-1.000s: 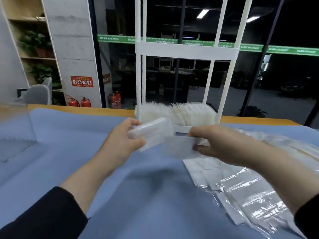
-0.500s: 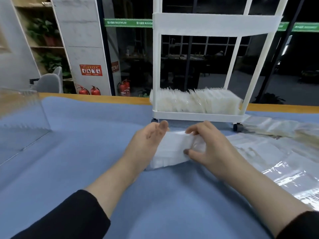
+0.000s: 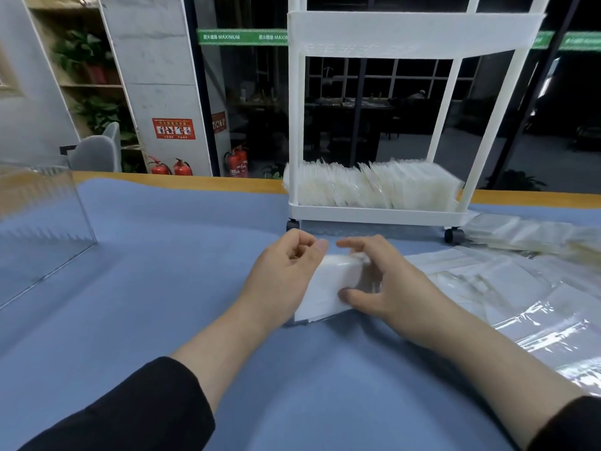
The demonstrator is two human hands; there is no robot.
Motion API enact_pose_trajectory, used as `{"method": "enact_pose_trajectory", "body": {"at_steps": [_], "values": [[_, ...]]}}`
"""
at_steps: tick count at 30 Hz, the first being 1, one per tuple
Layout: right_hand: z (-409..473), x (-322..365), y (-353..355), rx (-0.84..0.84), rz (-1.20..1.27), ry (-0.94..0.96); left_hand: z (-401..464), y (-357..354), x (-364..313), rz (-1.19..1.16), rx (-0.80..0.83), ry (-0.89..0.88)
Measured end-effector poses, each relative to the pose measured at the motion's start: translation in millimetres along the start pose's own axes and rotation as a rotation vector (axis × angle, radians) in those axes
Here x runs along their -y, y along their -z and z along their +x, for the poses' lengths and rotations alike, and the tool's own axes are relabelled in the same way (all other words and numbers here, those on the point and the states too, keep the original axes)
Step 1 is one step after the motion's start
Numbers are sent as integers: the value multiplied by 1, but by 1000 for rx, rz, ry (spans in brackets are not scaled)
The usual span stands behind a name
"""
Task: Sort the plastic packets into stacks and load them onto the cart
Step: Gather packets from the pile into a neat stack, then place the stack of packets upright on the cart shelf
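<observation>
A small stack of white plastic packets (image 3: 331,288) rests on the blue cloth in the middle of the table. My left hand (image 3: 283,278) presses against its left side and my right hand (image 3: 380,281) grips its right side, thumb on the near edge. Behind them stands a white wheeled cart (image 3: 374,214) whose bottom shelf holds rows of upright packets (image 3: 374,187). Loose clear packets (image 3: 507,288) lie spread on the cloth to the right.
A clear acrylic box (image 3: 39,219) stands at the left of the table. More packets (image 3: 520,232) pile up right of the cart's wheel. The table's wooden far edge (image 3: 179,180) runs behind the blue cloth (image 3: 162,288).
The stack went from held in the air to resting on the cloth, with both hands squaring it up. My view has dropped and moved closer to the cart.
</observation>
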State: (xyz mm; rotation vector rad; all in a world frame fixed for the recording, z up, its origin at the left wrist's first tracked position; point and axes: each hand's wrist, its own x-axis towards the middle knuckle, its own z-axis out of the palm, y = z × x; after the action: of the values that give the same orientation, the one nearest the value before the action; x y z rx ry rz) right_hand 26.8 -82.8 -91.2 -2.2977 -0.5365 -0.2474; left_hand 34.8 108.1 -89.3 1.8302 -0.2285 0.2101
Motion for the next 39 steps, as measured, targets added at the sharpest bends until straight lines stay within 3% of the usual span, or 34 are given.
{"method": "enact_pose_trajectory", "body": {"at_steps": [6,11,17,22,26,28,31,34,39], "values": [[-1,-3,7,-57,-54,68,3,23,1,242,267,-21],[-3,-6,12,103,-36,8,0,22,-3,291,314,-53],[-3,-2,16,15,-52,54,2,31,-3,270,282,-36],[-4,-3,14,106,-42,-10,0,21,3,206,287,-6],[-4,0,15,54,-61,-6,3,21,3,192,292,-36],[-1,4,20,-17,-63,-26,6,23,2,76,238,-71],[17,11,46,-155,-33,-99,14,31,0,-106,-10,-84],[53,12,78,-239,-37,-135,22,38,2,-93,-219,-36],[111,8,101,-176,-203,-213,49,44,2,-21,-217,99]]}}
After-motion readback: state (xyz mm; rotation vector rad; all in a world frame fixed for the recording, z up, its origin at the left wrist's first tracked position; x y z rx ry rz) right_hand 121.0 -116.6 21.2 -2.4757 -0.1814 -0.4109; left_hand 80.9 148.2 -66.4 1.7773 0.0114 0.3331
